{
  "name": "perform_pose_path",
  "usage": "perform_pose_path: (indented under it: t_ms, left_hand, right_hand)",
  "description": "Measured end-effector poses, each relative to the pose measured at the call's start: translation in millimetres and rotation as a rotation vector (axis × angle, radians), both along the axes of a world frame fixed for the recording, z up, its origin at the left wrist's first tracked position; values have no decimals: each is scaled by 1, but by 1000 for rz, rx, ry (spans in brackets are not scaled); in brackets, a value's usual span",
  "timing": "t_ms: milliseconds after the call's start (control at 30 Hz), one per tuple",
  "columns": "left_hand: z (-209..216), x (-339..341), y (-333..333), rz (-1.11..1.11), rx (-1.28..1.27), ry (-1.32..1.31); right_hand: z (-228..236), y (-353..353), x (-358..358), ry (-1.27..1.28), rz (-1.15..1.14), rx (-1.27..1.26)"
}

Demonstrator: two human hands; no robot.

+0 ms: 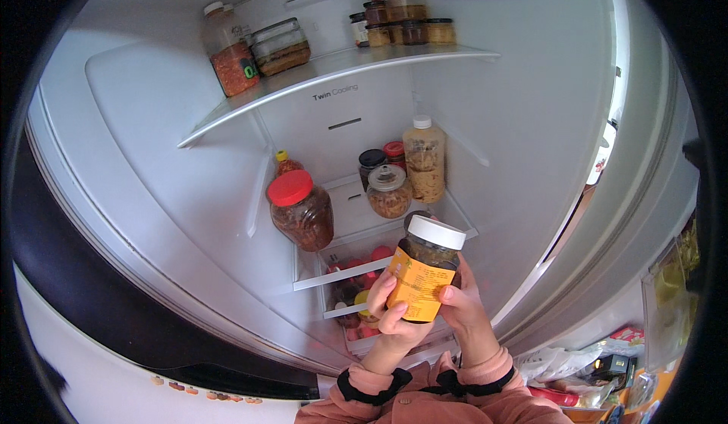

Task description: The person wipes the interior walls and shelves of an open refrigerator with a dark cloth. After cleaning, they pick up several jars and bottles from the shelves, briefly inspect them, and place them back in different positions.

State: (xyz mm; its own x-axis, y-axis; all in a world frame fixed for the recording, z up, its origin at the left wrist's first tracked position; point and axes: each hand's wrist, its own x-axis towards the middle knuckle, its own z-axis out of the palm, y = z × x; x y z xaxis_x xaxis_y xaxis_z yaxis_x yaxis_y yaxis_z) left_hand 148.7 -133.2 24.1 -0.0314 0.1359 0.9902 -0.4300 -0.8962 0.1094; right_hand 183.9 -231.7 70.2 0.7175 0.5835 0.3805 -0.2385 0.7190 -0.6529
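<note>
Between my two hands I hold a dark jar (pixel 426 272) with a white lid and a yellow label, tilted in front of the open fridge. My left hand (pixel 396 321) grips its left side and lower edge, the fingers curled against the label. On the right side my right hand (pixel 466 303) wraps it, thumb pressed on the label. Behind the jar, on the middle shelf, stand a red-lidded jar (pixel 302 210) of dark contents, a round glass jar (pixel 389 191) and a tall white-capped bottle (pixel 425 158).
The upper glass shelf (pixel 334 69) carries a bottle of red flakes (pixel 232 60), a glass container (pixel 280 47) and several small stacked jars (pixel 413 31). Below, drawers (pixel 345 272) hold red items. Bags and packages (pixel 565 371) lie at the lower right beside the door bin (pixel 671 310).
</note>
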Motion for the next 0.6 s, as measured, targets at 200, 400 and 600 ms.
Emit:
perform_pose_path:
  t_ms: [200,400,600]
  left_hand:
    - [1,3,1,-20,24,-24]
    - [1,0,3,12,57,26]
    - [-2,1,6,3,75,44]
  right_hand:
    - [-3,1,1,39,17,49]
    - [-9,2,4,69,52,89]
    - [-15,4,9,80,64,88]
